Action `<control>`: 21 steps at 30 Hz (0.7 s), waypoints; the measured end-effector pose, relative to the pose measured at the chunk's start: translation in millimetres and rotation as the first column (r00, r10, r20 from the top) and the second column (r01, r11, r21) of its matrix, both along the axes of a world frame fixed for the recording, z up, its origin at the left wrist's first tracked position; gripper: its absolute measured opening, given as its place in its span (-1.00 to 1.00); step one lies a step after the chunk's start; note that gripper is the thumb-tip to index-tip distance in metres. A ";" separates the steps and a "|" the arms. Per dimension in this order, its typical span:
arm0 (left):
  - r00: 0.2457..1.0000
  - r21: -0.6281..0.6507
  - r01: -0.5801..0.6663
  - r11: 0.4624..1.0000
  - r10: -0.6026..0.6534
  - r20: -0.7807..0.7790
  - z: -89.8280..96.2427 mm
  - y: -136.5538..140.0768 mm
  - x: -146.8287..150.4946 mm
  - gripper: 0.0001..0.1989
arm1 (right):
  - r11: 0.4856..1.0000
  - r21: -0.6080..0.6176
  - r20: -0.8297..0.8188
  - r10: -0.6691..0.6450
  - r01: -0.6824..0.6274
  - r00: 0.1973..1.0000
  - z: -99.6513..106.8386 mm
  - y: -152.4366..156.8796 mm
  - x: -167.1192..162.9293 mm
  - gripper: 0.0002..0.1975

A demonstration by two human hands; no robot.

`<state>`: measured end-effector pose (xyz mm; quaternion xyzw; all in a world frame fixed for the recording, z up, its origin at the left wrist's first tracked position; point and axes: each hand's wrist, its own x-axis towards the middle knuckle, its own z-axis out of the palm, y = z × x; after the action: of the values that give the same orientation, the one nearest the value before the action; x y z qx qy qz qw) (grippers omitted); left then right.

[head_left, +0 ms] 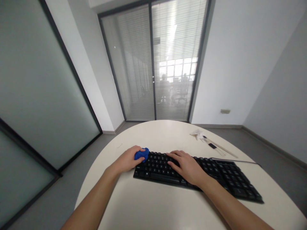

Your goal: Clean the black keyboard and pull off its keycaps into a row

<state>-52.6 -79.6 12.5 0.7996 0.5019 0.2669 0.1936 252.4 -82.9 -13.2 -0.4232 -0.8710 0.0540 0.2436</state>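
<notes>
A black keyboard [160,166] lies across the pale round table, its left end nearest the middle. My left hand [130,158] is closed on a soft blue lump [141,155] that looks like cleaning putty, held against the keyboard's upper left corner. Resting on the keys at the middle is my right hand [185,166], fingers stretched out and apart, with nothing in it. The hand and forearm hide part of the keys.
On the far right of the table [163,134] lie a crumpled whitish piece [198,134], a thin stick [225,148] and a small black piece [212,146] with a pale loop. The keyboard's cable [242,160] runs off the right edge. Glass doors stand beyond.
</notes>
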 end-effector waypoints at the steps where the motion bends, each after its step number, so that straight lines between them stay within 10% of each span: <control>1: 1.000 -0.001 -0.002 1.000 0.002 -0.016 2.2 -1.5 -0.5 -0.73 | 1.000 0.000 0.002 0.000 0.000 1.000 0.1 -0.1 -0.2 -0.61; 21: 0.975 -0.181 0.062 0.981 -0.099 -0.199 25.7 -22.0 -3.4 -0.68 | 1.000 -0.010 -0.002 -0.004 0.004 1.000 0.2 0.1 0.6 -0.62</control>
<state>-56.0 -101.6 38.2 0.8228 0.5079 0.1292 0.2200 253.0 -82.8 -12.9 -0.4259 -0.8697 0.0582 0.2425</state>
